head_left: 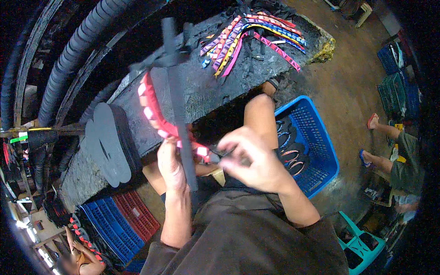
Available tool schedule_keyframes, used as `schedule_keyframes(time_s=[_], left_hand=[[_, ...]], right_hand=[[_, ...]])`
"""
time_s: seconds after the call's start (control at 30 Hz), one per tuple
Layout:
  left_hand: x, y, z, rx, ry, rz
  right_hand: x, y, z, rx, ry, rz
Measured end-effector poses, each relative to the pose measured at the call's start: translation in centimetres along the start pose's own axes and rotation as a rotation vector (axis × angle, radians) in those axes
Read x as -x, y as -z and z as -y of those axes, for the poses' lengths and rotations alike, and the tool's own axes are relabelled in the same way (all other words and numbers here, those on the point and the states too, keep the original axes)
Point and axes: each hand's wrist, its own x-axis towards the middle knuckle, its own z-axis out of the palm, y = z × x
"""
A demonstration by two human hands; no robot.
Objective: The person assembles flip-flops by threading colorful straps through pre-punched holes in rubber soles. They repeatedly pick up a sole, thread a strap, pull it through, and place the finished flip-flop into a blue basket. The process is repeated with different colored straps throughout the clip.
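Observation:
A red strap with pale patches curves up from my left hand, whose fingers are closed around it. At the strap's lower, dark end, my right hand has its thumb and fingers bent in a pinch, blurred by motion. A straight dark grey bar crosses in front of the strap, close beside my left hand; what holds it up is not clear. Farther off, several colourful patterned straps lie in a pile on the black-topped bench. Stacked dark grey foam soles rest on its left part.
A blue plastic basket with sandals stands right of my knee. Blue crates and a red crate sit at lower left, a green stool at lower right. Other people's legs and arms show at the edges.

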Motion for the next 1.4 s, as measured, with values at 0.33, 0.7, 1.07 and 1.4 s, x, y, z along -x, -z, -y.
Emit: schedule_keyframes(time_s=[0.33, 0.7, 1.07, 1.4], left_hand=[[0.5, -3.9, 0.7, -1.055, -0.644, -0.121], [-1.2, -16.3, 12.4, -1.350, -0.077, 0.853], [-4.2, -17.1, 17.8, -1.379, -0.201, 1.183], [-4.9, -16.9, 16.4, -1.325, -0.171, 1.090]], right_hand=[[-0.6, -1.9, -3.8, -0.539, -0.367, -0.246], [11.6, 9.6, -13.9, -0.745, -0.450, -0.724], [16.7, 12.7, -44.8, -0.761, -0.744, -1.189], [7.6, 10.1, -60.8, -0.168, -1.570, -1.091]])
